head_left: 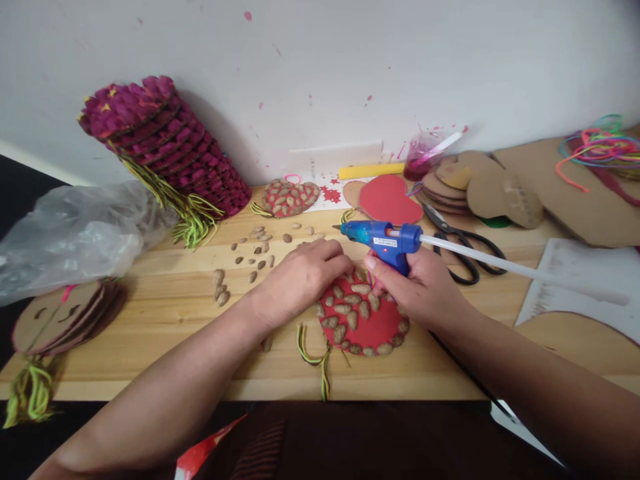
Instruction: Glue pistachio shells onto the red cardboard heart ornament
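A red heart-shaped card (373, 325) studded with nut shells lies near the table's front edge, green and yellow strings hanging from its left side. My left hand (305, 275) rests on the card's upper left, fingers curled down and pressed together on its top edge; what they pinch is hidden. My right hand (417, 288) grips a blue glue gun (385, 239) just above the card, nozzle pointing left over my left fingers, a white glue stick jutting out to the right.
Loose nut shells (255, 253) lie left of my hands. Black scissors (467, 250), cardboard hearts (480, 187) and a red heart (390, 199) sit behind. A stack of purple hearts (165, 143) leans on the wall, a plastic bag (75, 230) at left, papers (585, 280) at right.
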### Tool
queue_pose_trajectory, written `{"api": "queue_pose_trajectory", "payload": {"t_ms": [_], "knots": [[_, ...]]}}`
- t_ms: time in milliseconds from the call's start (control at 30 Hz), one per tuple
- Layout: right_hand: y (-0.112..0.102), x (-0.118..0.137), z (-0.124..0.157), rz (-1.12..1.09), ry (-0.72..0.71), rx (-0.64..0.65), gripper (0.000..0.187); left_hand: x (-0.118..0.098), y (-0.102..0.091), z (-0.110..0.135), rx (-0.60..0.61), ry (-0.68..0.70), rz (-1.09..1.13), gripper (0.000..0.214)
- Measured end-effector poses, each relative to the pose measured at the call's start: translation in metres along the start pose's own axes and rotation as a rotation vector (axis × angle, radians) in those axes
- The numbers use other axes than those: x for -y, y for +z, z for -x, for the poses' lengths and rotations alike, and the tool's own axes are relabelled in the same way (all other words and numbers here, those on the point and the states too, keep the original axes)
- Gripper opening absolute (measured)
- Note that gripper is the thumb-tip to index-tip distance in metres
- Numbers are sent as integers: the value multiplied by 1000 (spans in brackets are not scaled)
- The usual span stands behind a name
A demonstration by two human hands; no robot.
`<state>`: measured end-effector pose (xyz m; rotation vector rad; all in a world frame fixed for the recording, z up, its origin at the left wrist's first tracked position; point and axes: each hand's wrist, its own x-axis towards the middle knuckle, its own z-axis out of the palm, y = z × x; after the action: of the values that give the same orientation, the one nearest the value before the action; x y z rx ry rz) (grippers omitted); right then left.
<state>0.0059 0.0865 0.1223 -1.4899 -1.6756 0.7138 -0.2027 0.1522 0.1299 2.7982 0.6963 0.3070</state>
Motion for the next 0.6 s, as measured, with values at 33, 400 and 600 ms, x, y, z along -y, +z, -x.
{"api": "queue_pose_trajectory", "payload": {"t_ms": [33, 400, 600], "knots": [[0, 0, 0, -2, -5, -3, 29, 0, 0, 0, 2, -1, 4, 20], [1, -2, 1, 0, 45, 0, 28, 0, 1, 1, 13, 1, 16, 21], [1, -2, 2, -9, 47, -12, 29, 3, -6, 2, -75, -23, 53, 22]]}}
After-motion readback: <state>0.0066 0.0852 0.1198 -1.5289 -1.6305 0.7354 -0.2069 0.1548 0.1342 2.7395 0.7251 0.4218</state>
